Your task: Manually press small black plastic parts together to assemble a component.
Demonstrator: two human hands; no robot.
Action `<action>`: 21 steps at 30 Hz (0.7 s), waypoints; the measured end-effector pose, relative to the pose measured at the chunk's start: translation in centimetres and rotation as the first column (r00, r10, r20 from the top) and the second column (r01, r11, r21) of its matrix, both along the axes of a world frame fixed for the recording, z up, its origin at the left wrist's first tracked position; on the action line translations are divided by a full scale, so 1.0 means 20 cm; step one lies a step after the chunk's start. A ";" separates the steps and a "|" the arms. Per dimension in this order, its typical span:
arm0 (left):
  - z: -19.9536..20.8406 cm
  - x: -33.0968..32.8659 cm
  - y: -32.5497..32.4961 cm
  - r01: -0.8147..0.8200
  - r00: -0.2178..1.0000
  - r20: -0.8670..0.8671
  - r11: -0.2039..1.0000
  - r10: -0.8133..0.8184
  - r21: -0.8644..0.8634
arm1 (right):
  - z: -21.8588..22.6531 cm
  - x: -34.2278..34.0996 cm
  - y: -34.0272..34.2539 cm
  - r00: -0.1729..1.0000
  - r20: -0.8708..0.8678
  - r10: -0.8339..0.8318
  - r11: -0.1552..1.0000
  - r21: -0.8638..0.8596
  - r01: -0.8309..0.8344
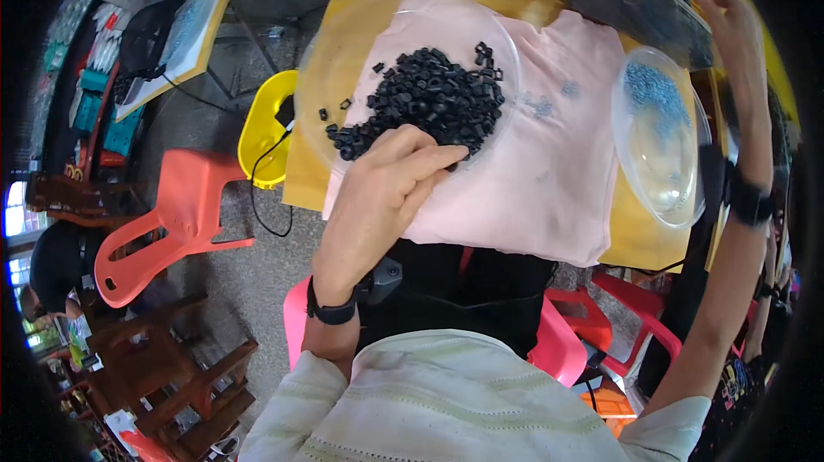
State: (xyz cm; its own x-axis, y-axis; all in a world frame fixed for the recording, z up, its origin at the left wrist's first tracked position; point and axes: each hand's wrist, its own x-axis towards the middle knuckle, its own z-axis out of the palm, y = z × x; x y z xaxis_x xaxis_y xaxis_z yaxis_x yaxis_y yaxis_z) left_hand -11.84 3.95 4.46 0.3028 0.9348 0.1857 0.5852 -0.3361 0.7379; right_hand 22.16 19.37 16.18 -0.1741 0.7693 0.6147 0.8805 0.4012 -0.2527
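My left hand (390,183) reaches over the near rim of a wide, clear round tub (330,59). Its fingers are pinched together at the edge of a heap of small black plastic parts (429,89), and a black piece shows at the fingertips. At the far right, my right hand (728,12) is raised with its fingers apart, beside a clear bin (627,3) that holds more dark parts. Below that hand, a clear oval tray (659,179) contains many tiny blue-grey pieces (657,97).
A pink cloth (562,196) covers much of the yellow table (305,175) under the tub. To the left are a yellow bucket (262,149) with a black cable, a red plastic chair (176,205) and another table (210,29). A person (60,265) is bent over at the far left.
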 end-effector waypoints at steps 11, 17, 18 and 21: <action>-0.02 0.02 0.03 -0.002 0.998 -0.066 1.000 0.002 -0.008 | -0.59 -0.38 -0.79 0.962 -0.067 0.264 0.847 -0.460 -0.265; 0.03 0.02 -0.01 -0.088 0.995 0.047 0.996 0.088 0.001 | -0.69 -0.38 -0.82 0.950 0.089 0.299 0.888 -0.390 -0.243; 0.03 0.01 -0.01 -0.099 0.991 0.093 0.995 0.099 0.002 | -0.70 -0.38 -0.83 0.951 0.087 0.296 0.892 -0.381 -0.243; -0.01 0.04 -0.06 -0.042 0.799 0.579 0.975 0.165 -0.219 | -0.72 -0.40 -0.84 0.956 0.063 0.286 0.906 -0.343 -0.248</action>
